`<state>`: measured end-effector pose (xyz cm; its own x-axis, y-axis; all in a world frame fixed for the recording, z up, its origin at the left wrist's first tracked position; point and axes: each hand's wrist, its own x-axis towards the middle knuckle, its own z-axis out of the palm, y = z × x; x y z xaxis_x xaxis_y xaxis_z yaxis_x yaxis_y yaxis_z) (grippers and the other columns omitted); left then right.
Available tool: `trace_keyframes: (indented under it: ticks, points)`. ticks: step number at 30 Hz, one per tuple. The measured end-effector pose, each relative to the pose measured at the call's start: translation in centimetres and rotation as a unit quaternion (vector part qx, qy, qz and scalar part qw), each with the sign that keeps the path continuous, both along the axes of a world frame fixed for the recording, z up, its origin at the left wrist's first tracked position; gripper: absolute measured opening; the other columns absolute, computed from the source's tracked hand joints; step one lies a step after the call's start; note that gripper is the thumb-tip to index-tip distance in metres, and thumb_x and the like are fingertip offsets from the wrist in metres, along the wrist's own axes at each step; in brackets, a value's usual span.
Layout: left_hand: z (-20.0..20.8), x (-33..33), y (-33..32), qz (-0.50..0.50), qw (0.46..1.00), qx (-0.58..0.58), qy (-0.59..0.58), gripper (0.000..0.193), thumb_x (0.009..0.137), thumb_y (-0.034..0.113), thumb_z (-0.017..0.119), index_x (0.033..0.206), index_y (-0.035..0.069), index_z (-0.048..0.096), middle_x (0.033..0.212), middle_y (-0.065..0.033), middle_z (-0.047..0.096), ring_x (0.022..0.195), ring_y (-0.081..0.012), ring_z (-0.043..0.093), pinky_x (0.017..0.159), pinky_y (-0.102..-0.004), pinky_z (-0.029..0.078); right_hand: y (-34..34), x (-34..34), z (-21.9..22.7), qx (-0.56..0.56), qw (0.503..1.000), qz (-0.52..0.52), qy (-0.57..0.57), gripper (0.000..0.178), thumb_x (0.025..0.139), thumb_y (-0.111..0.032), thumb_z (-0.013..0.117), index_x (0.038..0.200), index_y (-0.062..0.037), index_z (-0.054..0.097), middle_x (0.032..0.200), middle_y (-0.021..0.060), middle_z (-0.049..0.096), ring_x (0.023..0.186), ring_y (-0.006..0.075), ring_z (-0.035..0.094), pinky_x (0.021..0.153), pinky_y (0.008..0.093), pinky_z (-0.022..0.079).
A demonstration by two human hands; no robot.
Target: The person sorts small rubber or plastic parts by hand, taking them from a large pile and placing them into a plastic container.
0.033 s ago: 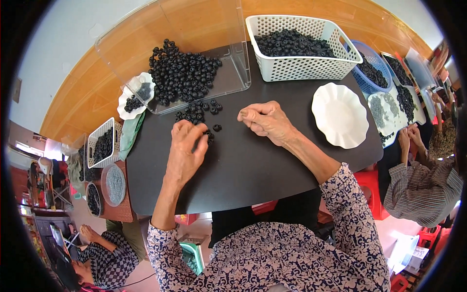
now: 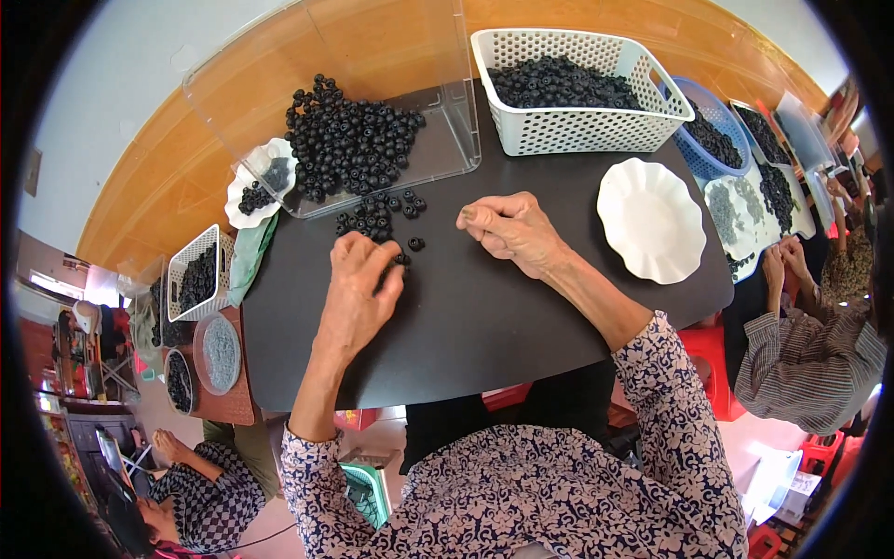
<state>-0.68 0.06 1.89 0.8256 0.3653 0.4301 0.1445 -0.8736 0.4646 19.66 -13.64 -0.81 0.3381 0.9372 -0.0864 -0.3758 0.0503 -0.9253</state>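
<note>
Beyond the right grip (image 2: 510,235), I see a glossy orange-brown wooden panel (image 2: 596,19). To its lower right are a red plastic stool (image 2: 713,352) and a person in a grey striped top (image 2: 810,363); left below, another in black-and-white checks (image 2: 219,494).

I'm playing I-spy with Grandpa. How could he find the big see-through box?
Find the dark table, then look toward its back, past the person's left hand. There, left of the white basket, is the box with dark round pieces inside. Unlike the basket, its walls are see-through, not white and full of holes.
</note>
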Motion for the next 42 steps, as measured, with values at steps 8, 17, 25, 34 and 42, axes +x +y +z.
trace_keyframes:
  ticks: [8, 17, 25, 34, 42]
  points:
    - [-1.7, 0.4, -0.3, -0.041, 0.994, 0.072, 0.075, 0.025, 0.076, 0.001, 0.064, 0.100, 0.000, 0.062, 0.092, -0.0127, 0.054, 0.106, -0.0347, 0.047, 0.092, -0.0424, 0.042, 0.1, -0.9, 0.7, 0.029, 0.994, 0.052, 0.093, 0.015, 0.092, -0.009, 0.053, 0.099, -0.0006, 0.064, 0.082, 0.0043, 0.058, 0.062, 0.0050, 0.050, 0.040, 0.0154, 0.029]
    - [-1.9, 3.3, -1.6, -0.032, 0.800, -0.586, -0.124, 0.023, 0.091, 0.008, 0.060, 0.114, 0.003, 0.056, 0.089, 0.0015, 0.058, 0.085, -0.0062, 0.053, 0.081, -0.0247, 0.044, 0.7, -2.3, -0.4, 0.120, 0.926, -0.092, -0.347, 0.033, 0.072, -0.005, 0.076, 0.103, -0.0020, 0.066, 0.071, 0.0017, 0.056, 0.063, 0.0095, 0.053, 0.060, 0.0271, 0.047]
    - [-2.4, 5.4, -3.8, -0.054, 0.697, -0.690, -0.189, 0.030, 0.092, 0.010, 0.061, 0.119, 0.000, 0.051, 0.091, 0.0002, 0.058, 0.088, -0.0095, 0.055, 0.084, -0.0279, 0.044, 0.3, -2.7, -0.1, 0.136, 0.862, -0.156, -0.464, 0.030, 0.072, -0.004, 0.077, 0.100, -0.0047, 0.066, 0.074, 0.0027, 0.055, 0.064, 0.0111, 0.054, 0.055, 0.0261, 0.045]
    - [-2.1, 3.9, -2.2, -0.020, 0.807, -0.562, -0.177, 0.023, 0.092, 0.008, 0.058, 0.114, 0.002, 0.055, 0.088, -0.0011, 0.060, 0.081, -0.0088, 0.054, 0.078, -0.0239, 0.044, 0.2, -2.3, -0.1, 0.152, 0.815, -0.169, -0.533, 0.019, 0.076, -0.004, 0.073, 0.094, -0.0022, 0.067, 0.077, 0.0050, 0.057, 0.063, 0.0131, 0.055, 0.054, 0.0272, 0.045]
    - [-0.1, -1.4, 1.0, 0.124, 0.991, -0.039, 0.043, 0.016, 0.081, 0.009, 0.064, 0.093, -0.001, 0.063, 0.085, -0.0129, 0.061, 0.091, -0.0288, 0.052, 0.084, -0.0390, 0.043, 0.1, -0.3, 0.0, 0.028, 0.999, -0.023, 0.018, 0.013, 0.092, -0.012, 0.059, 0.093, -0.0011, 0.064, 0.078, 0.0008, 0.056, 0.061, 0.0037, 0.045, 0.043, 0.0169, 0.031]
